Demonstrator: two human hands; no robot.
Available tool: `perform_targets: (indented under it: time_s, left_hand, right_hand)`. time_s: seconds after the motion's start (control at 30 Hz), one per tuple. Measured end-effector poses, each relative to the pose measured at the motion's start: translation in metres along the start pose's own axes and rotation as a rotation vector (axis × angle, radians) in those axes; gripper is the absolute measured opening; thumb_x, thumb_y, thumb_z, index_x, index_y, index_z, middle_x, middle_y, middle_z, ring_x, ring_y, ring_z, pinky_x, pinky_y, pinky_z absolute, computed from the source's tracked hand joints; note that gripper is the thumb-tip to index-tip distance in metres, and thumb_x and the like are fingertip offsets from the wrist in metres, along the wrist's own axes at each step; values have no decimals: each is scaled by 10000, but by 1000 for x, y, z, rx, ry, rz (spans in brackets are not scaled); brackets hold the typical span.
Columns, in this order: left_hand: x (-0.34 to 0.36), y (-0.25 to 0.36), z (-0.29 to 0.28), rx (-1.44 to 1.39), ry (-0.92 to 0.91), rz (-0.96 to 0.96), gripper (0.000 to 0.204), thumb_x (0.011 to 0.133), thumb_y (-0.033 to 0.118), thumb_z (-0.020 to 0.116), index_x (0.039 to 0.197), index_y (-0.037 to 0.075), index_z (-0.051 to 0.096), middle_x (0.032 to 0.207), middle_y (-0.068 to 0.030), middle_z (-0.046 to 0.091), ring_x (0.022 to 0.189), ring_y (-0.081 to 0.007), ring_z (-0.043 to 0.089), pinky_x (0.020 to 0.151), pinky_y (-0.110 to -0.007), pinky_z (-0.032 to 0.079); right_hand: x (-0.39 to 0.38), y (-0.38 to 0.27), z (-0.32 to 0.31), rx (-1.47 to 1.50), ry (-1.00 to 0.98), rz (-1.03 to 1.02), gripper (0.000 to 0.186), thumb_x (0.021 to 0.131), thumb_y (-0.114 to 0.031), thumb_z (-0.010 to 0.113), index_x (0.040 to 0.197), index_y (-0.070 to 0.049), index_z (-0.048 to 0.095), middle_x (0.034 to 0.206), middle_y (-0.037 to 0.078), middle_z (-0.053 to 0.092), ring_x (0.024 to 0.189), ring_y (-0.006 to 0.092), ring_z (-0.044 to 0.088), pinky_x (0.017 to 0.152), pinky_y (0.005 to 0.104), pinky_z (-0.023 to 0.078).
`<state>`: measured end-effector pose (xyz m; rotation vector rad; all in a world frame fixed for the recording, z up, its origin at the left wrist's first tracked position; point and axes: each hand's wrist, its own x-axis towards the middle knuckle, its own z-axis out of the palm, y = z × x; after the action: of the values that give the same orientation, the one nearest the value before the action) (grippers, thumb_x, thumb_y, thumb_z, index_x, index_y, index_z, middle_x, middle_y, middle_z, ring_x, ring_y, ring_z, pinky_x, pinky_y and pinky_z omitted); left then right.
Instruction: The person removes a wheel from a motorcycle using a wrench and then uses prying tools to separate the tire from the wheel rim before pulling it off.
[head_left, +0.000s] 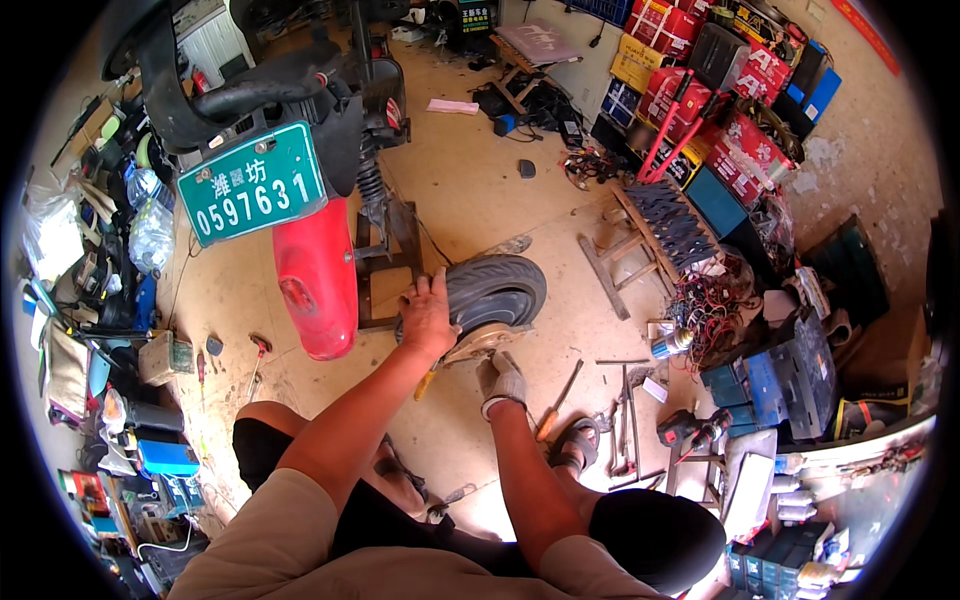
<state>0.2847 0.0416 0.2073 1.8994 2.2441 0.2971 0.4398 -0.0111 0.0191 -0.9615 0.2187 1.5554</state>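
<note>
Black plastic and metal make up most of the two-wheeler (268, 88), the biggest thing, which fills the upper left. Its red mudguard (316, 285) hangs with the lower end toward the person. Just right of that, ahead of the person, the wheel (495, 296) sits tilted near the floor, its tread facing away and its flank turned toward the body; whether it is fixed to anything cannot be told. Its long axis, as seen, runs left to right, a little higher at the right. The green plate (252, 184) is smaller, well apart from the hands. A rusty brown disc (486, 341) lies along the wheel's near side, between the two hands. The bare left hand (430, 318) is the nearer to the tyre, resting at its left end, fingers stretched forward and slightly spread. The right hand (502, 380), in a pale glove, stands at the disc's near edge with fingers bent; whether they pinch anything cannot be told. To its right, a screwdriver (547, 424) with an orange handle lies on the floor, and smallest, a yellow handle (424, 386) pokes out below the left hand
</note>
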Motion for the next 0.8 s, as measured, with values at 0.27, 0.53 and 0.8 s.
perform_targets:
  time_s: [0.27, 0.53, 0.8]
  left_hand:
    - [0, -4, 1, -3, 9, 2, 1180, 731, 277, 986, 1669, 114, 289, 1543, -165, 466, 1454, -383, 466, 1186, -581, 381]
    - [1, 0, -1, 13, 5, 9, 1175, 742, 280, 982, 1672, 106, 285, 1535, -165, 470, 1448, -380, 472, 1173, -577, 392]
    - [4, -4, 4, -16, 27, 15, 1219, 698, 273, 1003, 1663, 92, 280, 1533, -209, 487, 1448, -419, 468, 1180, -547, 408]
  right_hand:
    - [-11, -4, 6, -96, 1, -14, 343, 953, 56, 720, 1278, -49, 683, 1044, 121, 741, 820, 231, 739, 729, 364, 663]
    - [-13, 8, 12, -537, 77, -348, 418, 974, 18, 728, 1384, 3, 650, 1098, 97, 733, 878, 184, 711, 741, 312, 615]
    - [5, 3, 1, 42, -2, 205, 192, 1011, -180, 746, 1158, -62, 707, 1013, 128, 760, 821, 273, 744, 690, 355, 637]
